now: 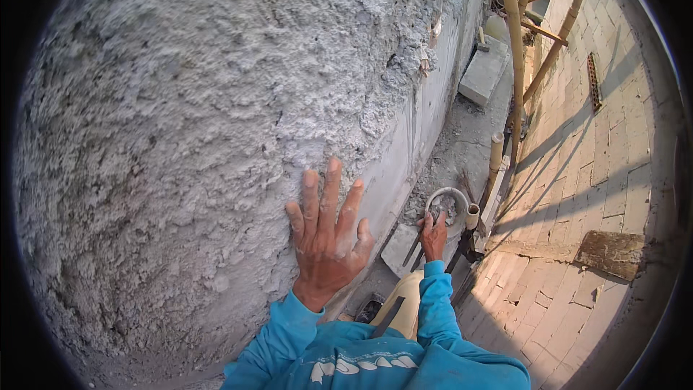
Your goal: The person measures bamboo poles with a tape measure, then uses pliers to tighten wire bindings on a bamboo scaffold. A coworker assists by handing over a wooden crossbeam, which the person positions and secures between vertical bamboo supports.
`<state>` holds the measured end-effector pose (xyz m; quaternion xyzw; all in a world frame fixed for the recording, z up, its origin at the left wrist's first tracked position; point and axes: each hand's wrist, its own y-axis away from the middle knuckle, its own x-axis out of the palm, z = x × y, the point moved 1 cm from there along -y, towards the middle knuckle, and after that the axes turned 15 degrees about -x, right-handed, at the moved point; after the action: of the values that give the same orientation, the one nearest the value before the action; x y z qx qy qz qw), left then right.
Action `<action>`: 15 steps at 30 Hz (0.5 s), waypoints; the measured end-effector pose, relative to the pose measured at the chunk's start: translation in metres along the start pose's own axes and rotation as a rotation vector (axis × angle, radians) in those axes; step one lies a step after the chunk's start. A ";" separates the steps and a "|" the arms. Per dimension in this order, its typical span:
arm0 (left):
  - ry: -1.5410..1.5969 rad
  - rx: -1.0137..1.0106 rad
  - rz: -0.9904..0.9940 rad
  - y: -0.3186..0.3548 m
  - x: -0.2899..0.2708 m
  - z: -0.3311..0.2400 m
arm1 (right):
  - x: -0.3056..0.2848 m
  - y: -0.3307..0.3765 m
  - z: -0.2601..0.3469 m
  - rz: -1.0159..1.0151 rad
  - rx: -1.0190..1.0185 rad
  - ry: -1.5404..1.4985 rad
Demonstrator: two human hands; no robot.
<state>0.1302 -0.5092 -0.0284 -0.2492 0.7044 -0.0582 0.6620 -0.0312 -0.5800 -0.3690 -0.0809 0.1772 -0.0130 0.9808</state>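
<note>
In the head view, the left hand [326, 235] lies flat and spread wide against the rough plastered wall [202, 115], its fingers pointing up and the palm pressed just above where the coarse grey render gives way to a smoother concrete band [422, 112]; it holds nothing. The right hand [433, 233] hangs lower beside the leg, closed around the handle of a trowel [413, 249] whose dark blade points down and left, well apart from the wall. Both sleeves are bright blue. For bracing like this, I judge it best to keep the palm on set, firm render rather than on loose crumbs, with weight spread over the whole hand, and to keep the trowel blade turned away from the leg. Just beyond the right hand, down on the ground, sits 1 round metal pan [449, 206], a shallow mortar basin; its inside looks grey and nearly empty, with only a thin residue, though the view is too small to be sure. Next to the pan stands a short cut length of bamboo [473, 215], open at the top. Taller bamboo poles [514, 50] rise as scaffolding on the right, a concrete block [482, 72] lies farther along the wall, and a brick surface [613, 144] with a mortar-caked board [610, 253] fills the right side.
</note>
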 end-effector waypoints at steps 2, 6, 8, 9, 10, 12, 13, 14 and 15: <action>0.241 0.031 0.032 0.000 -0.015 -0.002 | 0.008 0.053 0.010 0.048 0.078 -0.164; 0.686 0.017 0.007 0.045 -0.069 0.005 | 0.036 0.122 0.015 0.168 -0.175 -0.187; 0.776 0.053 0.103 0.084 -0.093 0.016 | 0.037 0.151 0.019 0.174 0.017 -0.373; 0.822 0.051 0.210 0.106 -0.105 0.028 | 0.036 0.160 0.021 0.184 0.259 -0.536; 0.891 0.021 0.337 0.130 -0.118 0.039 | 0.036 0.166 0.026 0.184 0.490 -0.706; 0.981 -0.055 0.592 0.179 -0.150 0.065 | 0.016 0.169 0.037 0.092 0.617 -0.692; 1.005 -0.088 0.642 0.204 -0.168 0.080 | 0.014 0.166 0.045 0.077 0.643 -0.685; 1.014 -0.141 0.711 0.231 -0.188 0.094 | 0.007 0.165 0.053 0.097 0.584 -0.767; 1.018 -0.193 0.765 0.258 -0.205 0.107 | 0.001 0.165 0.059 0.073 0.595 -0.759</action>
<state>0.1623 -0.1710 0.0386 0.0198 0.9716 0.1346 0.1937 -0.0097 -0.4077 -0.3416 0.2103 -0.2020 0.0017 0.9565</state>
